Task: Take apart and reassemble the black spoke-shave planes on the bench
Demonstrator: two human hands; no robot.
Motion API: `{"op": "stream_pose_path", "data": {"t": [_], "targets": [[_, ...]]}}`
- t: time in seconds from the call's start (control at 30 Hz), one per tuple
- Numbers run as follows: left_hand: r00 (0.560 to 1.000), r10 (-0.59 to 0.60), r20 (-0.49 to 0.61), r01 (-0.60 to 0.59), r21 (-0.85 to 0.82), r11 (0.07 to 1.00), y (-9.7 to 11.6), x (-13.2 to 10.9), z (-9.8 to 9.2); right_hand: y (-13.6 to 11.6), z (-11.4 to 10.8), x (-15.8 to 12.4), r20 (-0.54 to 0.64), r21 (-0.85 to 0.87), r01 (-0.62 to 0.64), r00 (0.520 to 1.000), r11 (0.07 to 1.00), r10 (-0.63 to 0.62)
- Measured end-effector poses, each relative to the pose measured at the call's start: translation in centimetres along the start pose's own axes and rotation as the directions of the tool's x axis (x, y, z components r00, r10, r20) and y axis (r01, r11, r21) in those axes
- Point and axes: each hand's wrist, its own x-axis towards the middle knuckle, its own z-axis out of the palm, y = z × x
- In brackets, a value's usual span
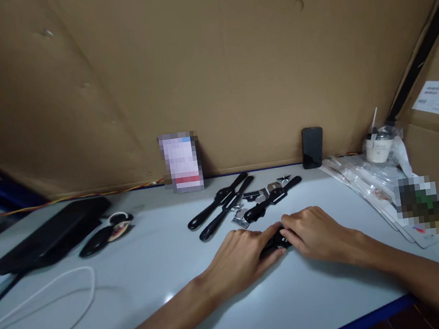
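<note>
My left hand [242,256] and my right hand [315,233] meet over a small black part [275,242] on the white table [170,279]. Fingers of both hands are pinched round it, and most of it is hidden. Just beyond the hands lie three black watches with straps: two side by side [219,207] and one [275,200] to their right. Small metal pieces and foil packets [258,196] lie among the straps.
A black phone [312,147] leans on the cardboard wall. A small bottle [377,146] and clear plastic sleeves [361,183] lie at right. A black case [51,235], a key fob [105,236] and a white cable [59,299] lie at left.
</note>
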Motion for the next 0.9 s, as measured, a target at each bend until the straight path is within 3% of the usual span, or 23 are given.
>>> {"op": "stream_pose_path", "data": {"t": [0.3,0.47,0.63,0.8,0.9], "targets": [[0.999,0.030,-0.028,-0.031,-0.033,0.999,-0.5,-0.1,0.4,0.1,-0.2,0.0,0.004,0.021,0.016,1.000,1.000,-0.016],[0.999,0.010,-0.048,-0.011,-0.021,1.000,-0.4,0.0,0.5,-0.4,-0.3,0.1,0.054,-0.077,0.016,0.998,0.997,-0.012],[0.999,0.006,-0.043,-0.007,-0.025,1.000,-0.3,0.0,0.4,-0.2,-0.2,-0.1,0.055,-0.188,0.121,0.992,0.975,-0.112],[0.999,0.018,-0.044,-0.019,-0.029,0.999,-0.4,-0.1,0.5,0.4,-0.5,0.0,0.059,-0.087,0.080,0.995,0.993,-0.075],[0.999,0.007,-0.040,-0.008,-0.019,1.000,-0.3,-0.1,0.5,0.9,-1.0,0.1,-0.011,0.024,0.070,0.997,0.997,-0.070]]}}
